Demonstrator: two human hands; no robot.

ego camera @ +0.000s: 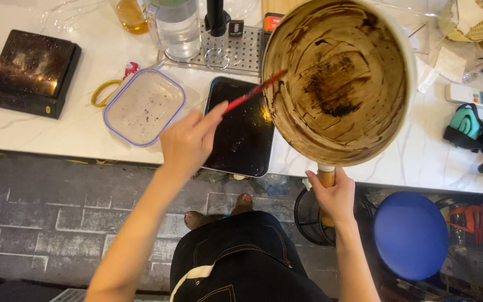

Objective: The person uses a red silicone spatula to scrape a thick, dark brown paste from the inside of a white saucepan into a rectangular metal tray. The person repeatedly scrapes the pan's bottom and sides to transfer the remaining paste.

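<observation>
Gripping the wooden handle (326, 178) of a pot (339, 78) just right of centre, my right hand (335, 196) is closed around it from below, the fingers wrapped and the thumb up along the side. My forearm runs straight up from the bottom edge of the frame. The pot is tipped so its mouth faces me, filling the upper middle and right of the frame; its inside is smeared with dark brown residue, thickest near the middle.

My left hand (188, 142) sits at centre left, with my arm coming up diagonally from the lower left. The fingers are curled in and the thumb and forefinger pinch a thin red spatula (252, 91) at its near end. The spatula slants up to the right, and its tip touches the pot's inner wall at the left rim.

Under the spatula, on the white counter (85, 128), lies a black tray (240, 128) with a glossy dark surface, partly under the pot's left edge. Left of it sits a clear container (143, 106) with a blue rim, and a black box (32, 70) is at upper left. A blue stool (411, 235) stands at lower right.
</observation>
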